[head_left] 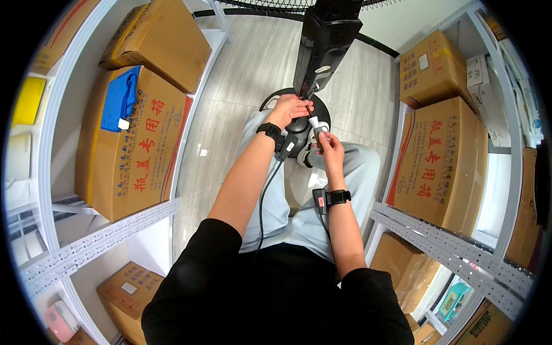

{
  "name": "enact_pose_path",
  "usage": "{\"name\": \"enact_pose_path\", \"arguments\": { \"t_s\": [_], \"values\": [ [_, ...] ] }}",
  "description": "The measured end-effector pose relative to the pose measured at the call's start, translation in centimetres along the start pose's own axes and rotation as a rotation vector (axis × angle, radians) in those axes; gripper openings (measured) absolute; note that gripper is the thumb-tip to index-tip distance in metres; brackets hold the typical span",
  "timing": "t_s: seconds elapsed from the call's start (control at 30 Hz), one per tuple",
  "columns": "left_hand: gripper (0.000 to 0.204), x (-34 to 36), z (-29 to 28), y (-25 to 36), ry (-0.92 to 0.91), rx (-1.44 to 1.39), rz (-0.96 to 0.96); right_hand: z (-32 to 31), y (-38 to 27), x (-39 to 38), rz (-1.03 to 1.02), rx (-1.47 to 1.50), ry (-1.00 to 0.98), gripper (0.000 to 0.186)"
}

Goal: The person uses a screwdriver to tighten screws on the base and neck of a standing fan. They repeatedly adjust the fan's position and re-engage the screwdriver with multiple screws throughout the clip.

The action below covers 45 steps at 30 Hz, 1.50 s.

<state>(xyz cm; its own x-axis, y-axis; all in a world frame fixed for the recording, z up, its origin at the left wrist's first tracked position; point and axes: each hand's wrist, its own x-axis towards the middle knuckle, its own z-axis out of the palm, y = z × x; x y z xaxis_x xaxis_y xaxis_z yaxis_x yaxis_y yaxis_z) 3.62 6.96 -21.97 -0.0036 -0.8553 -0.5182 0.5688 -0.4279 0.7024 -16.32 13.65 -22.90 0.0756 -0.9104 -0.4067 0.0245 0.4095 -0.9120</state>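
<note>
A black pedestal fan (325,54) leans up from its round base (323,109) on the floor ahead of me. At the lower end of its column, my left hand (289,110) has its fingers drawn together on a small dark part, too hidden to name. My right hand (332,150) grips a small grey tool with a flared white end (315,123), just right of the base and pointing up toward the left fingers. The tool's exact kind is unclear. Both wrists wear black straps with small cabled boxes.
Metal shelving with cardboard boxes (135,144) stands close on my left, a blue cloth (119,99) on one box. More boxes (437,164) fill the right-hand shelf (440,227). My knees and a shoe (307,150) are close to the fan base, on grey floor (236,63).
</note>
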Motion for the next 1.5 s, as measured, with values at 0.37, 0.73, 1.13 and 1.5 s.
{"name": "enact_pose_path", "arguments": {
  "t_s": [0.37, 0.73, 1.13, 1.5],
  "values": [
    [0.018, 0.0, -0.2, -0.2, -0.017, -0.022, 0.015, 0.4, -0.3, -0.1, -0.035, -0.079, -0.049, 0.044],
    [0.024, 0.2, 0.2, 0.3, -0.107, 0.051, -0.108, -3.4, -0.6, 0.1, -0.026, -0.142, -0.016, 0.04],
    [0.074, 1.7, 0.1, -0.4, 0.068, -0.058, 0.134, -4.4, -4.7, 1.5, -0.116, -0.375, 0.079, 0.041],
    [0.057, 1.2, 0.7, -0.2, 0.12, -0.052, 0.118, -4.0, -2.8, 3.5, -0.205, -0.429, 0.112, 0.039]
  ]
}}
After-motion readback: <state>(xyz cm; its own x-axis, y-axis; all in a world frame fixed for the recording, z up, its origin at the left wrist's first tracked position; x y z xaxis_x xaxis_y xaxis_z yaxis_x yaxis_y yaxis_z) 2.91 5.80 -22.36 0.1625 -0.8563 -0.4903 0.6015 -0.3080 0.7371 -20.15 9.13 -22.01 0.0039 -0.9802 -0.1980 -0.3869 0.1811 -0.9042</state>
